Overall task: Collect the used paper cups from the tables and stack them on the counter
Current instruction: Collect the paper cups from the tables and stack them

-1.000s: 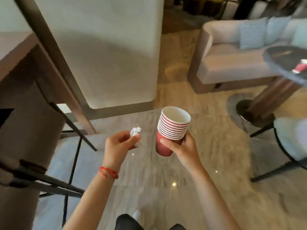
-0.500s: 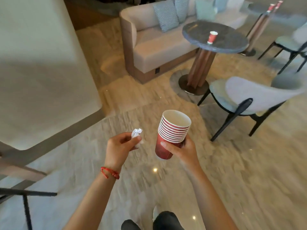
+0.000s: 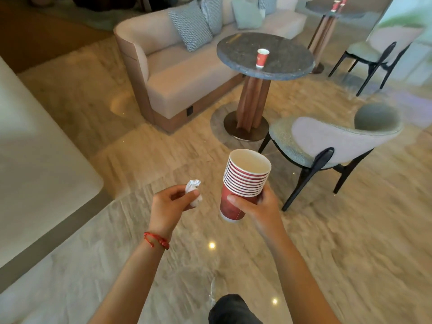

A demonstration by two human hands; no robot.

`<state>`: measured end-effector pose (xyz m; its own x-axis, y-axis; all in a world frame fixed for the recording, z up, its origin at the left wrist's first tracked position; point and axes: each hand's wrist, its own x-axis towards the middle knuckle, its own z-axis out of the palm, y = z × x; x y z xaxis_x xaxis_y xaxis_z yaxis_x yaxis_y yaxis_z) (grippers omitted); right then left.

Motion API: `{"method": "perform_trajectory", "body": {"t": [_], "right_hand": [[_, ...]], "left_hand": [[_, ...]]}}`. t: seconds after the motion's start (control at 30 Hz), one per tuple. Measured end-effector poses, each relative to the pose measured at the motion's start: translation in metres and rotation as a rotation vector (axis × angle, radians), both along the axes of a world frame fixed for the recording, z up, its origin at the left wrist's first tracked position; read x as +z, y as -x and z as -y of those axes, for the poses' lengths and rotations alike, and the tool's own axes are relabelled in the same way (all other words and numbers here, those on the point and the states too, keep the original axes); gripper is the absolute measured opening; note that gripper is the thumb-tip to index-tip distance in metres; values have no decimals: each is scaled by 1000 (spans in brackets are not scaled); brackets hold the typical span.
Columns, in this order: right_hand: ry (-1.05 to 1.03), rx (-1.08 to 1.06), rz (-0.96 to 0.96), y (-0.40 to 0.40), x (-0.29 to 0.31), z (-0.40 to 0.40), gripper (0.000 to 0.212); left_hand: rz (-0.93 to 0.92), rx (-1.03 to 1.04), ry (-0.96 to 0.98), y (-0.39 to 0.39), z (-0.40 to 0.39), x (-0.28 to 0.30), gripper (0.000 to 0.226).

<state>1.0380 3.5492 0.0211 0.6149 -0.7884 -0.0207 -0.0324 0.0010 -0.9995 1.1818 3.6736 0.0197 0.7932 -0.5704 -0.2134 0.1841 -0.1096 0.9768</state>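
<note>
Room: lounge with a pale marble floor (image 3: 350,253), a beige sofa (image 3: 187,85) at the far left with patterned cushions (image 3: 190,29), and the corner of a white counter (image 3: 46,178) at the near left.
Near table: round dark stone table (image 3: 280,64) on a wooden pedestal, just right of the sofa, with one red paper cup (image 3: 262,58) standing upright on it, apart from the edge.
Far table: a second round table (image 3: 327,12) at the far right carries more red cups (image 3: 339,3); their number is too small to tell.
Chairs: a grey upholstered chair (image 3: 339,146) stands between the person and the near table; another chair (image 3: 378,52) stands further right.
Right hand: the right hand (image 3: 259,206) grips the stack of paper cups (image 3: 243,183) round its lower part, thumb in front, mouths up and tilted slightly.
Left hand: the left hand (image 3: 170,204) pinches a crumpled white tissue (image 3: 194,190) in its curled fingers, well apart from the stack.
Wrist: a red string bracelet (image 3: 156,240) sits on the left wrist.
Step in hand: judged as the walk toward the near table for its lone cup.
Doing it well: pass left of the grey chair, keep the stack upright so any dregs stay in, then lower the stack's base straight into the upright cup and lift both, since the left hand is occupied by the tissue.
Risk: a skewed nesting could tip the lone cup over.
</note>
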Motion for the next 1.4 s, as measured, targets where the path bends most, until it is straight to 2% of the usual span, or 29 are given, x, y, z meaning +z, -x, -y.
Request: {"method": "perform_trajectory", "body": {"t": [0.07, 0.2, 0.33, 0.53, 0.7, 0.87, 1.13, 1.23, 1.4], "right_hand": [[-19, -7, -7, -16, 5, 34, 69], [-28, 1, -27, -51, 11, 94, 62], [-61, -22, -55, -88, 6, 141, 71], [-58, -102, -59, -162, -7, 226, 51], [-59, -183, -65, -228, 1, 291, 54], [-82, -232, -37, -277, 16, 355, 59], [-54, -325, -55, -324, 24, 474, 64], [-25, -337, -65, -340, 20, 534, 56], [-10, -367, -69, -360, 25, 624, 53]], "left_hand": [[0, -10, 8, -16, 36, 5, 9], [13, -25, 7, -50, 98, 11, 7], [-6, -52, -22, -87, 150, 5, 8], [-43, -108, -34, -172, 245, -9, 7], [-8, -181, -50, -250, 327, -4, 11], [35, -265, -77, -310, 403, 13, 2], [40, -307, -76, -360, 531, 26, 3], [39, -295, -58, -377, 587, 24, 12], [13, -280, -74, -395, 668, 32, 14]]}}
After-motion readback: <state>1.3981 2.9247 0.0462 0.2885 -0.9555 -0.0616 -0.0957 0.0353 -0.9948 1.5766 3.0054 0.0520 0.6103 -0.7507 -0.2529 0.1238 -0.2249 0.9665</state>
